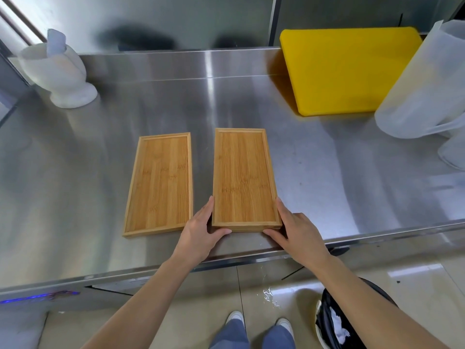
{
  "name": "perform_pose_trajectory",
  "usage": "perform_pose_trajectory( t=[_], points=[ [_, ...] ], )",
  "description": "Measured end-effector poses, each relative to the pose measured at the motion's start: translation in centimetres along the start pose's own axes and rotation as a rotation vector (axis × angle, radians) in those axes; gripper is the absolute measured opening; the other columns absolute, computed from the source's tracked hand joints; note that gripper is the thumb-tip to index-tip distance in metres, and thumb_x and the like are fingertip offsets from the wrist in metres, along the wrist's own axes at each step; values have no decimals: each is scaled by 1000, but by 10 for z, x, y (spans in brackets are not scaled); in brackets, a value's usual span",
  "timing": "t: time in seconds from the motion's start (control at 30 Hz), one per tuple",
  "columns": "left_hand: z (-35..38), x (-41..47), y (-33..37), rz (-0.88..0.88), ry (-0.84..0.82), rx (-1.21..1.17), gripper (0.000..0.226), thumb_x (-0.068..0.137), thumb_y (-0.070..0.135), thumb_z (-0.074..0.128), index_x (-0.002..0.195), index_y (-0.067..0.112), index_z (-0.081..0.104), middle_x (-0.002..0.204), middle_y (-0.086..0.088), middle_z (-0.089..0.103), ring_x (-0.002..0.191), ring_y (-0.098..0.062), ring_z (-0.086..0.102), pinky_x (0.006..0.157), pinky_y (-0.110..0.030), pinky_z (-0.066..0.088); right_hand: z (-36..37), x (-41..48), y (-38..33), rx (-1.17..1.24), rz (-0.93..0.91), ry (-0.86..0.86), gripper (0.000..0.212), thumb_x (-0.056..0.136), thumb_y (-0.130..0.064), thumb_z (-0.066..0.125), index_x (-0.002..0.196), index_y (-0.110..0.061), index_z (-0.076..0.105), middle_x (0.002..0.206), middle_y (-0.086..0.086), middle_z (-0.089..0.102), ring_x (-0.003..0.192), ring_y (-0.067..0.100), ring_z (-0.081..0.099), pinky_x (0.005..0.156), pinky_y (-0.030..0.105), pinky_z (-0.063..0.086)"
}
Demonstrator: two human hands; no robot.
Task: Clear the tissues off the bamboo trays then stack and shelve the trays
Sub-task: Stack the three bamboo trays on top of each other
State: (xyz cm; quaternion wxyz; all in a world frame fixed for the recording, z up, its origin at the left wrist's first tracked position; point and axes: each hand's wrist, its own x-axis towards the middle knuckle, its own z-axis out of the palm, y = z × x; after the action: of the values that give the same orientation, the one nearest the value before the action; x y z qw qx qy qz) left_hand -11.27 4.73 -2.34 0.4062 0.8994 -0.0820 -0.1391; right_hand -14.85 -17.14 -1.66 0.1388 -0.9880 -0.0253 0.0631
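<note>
At frame centre: left hand (201,229) and right hand (297,231) clasp near corners of stacked rectangular bamboo trays (245,178). Stacking step; single bare bamboo tray (159,183) lower left likely joins next.

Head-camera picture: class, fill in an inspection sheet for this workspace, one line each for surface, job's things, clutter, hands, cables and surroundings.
Surface: steel counter, bare and shiny.
Job's things: left tray lies flat, no tissues; right tray stack beside it, apart; layered edges show at its near end.
Clutter: yellow board, plastic jug, white cup at the back.
Hands: left hand and right hand hold the stack's near corners.
Cables: nothing seen.
Surroundings: bin on the tiled floor holds white tissue.
</note>
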Motion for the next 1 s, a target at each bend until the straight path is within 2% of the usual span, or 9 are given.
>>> perform_pose_trajectory(
  t=[0.13, 0.23, 0.3, 0.43, 0.57, 0.67, 0.73, 0.87, 1.0],
  points=[
    [-3, -1, 1, 9, -7, -15, 86, 82, 28, 68, 148, 18, 13, 149, 0, 38, 138, -14, 33, 116, -35, 28, -3, 0, -2, -30, 1, 25, 81, 83, -64, 34, 145, -18, 9, 136, 1, 51, 115, 21, 53, 98, 31, 40],
    [-8, -6, 6, 20, -17, -60, 81, 83, 35, 65, 147, 19, 19, 149, 3, 38, 137, -12, 34, 115, -36, 30, -7, 3, -2, -67, 29, 116, 90, 75, -76, 14, 136, -13, 35, 131, 4, 57, 111, 21, 59, 94, 35, 44],
    [-15, -10, 9, 42, 21, -28, 74, 84, 40, 61, 145, 17, 27, 150, 3, 36, 138, -11, 31, 115, -30, 25, -10, 8, -5, -83, 29, 215, 81, 80, -71, 21, 123, -8, 51, 118, 9, 65, 102, 25, 64, 87, 38, 49],
    [-38, -17, 10, 39, 200, 20, 53, 88, 38, 56, 134, 14, 46, 141, -1, 49, 130, -14, 42, 103, -24, 33, -25, 21, -40, 68, -105, 295, 46, 88, -39, 47, 115, -4, 58, 111, 13, 68, 99, 28, 65, 83, 31, 48],
    [-65, -15, -2, -107, 416, 20, 43, 91, 30, 55, 129, 11, 51, 136, -6, 51, 125, -21, 46, 94, -22, 30, -32, 34, -98, 270, -270, 131, 41, 92, -33, 46, 125, -9, 51, 126, 6, 58, 115, 20, 54, 91, 24, 40],
    [-79, -12, -24, -255, 467, 38, 49, 89, 29, 57, 133, 9, 46, 137, -11, 47, 124, -30, 46, 100, -35, 36, -26, 43, -138, 467, -191, -133, 53, 92, -39, 46, 138, -14, 35, 145, 1, 39, 132, 17, 37, 105, 31, 31],
    [-85, -11, -38, -346, 446, 78, 56, 89, 29, 57, 136, 6, 40, 139, -17, 43, 126, -35, 43, 105, -45, 36, -17, 48, -160, 534, -117, -273, 63, 90, -43, 46, 143, -15, 25, 153, 2, 27, 138, 18, 28, 110, 34, 26],
    [-90, -14, -55, -441, 364, 18, 66, 88, 33, 56, 143, 10, 26, 149, -17, 32, 134, -36, 34, 109, -50, 31, 7, 59, -181, 627, 81, -419, 75, 85, -48, 51, 144, -18, 15, 156, 6, 14, 140, 26, 24, 113, 43, 25],
    [-85, -18, -59, -467, 208, -24, 83, 88, 28, 55, 148, 22, -2, 159, -16, 0, 143, -36, 17, 114, -48, 22, 16, 66, -191, 879, 262, -402, 75, 77, -44, 62, 137, -24, 22, 150, 4, 26, 132, 26, 34, 109, 46, 31]
  ],
)
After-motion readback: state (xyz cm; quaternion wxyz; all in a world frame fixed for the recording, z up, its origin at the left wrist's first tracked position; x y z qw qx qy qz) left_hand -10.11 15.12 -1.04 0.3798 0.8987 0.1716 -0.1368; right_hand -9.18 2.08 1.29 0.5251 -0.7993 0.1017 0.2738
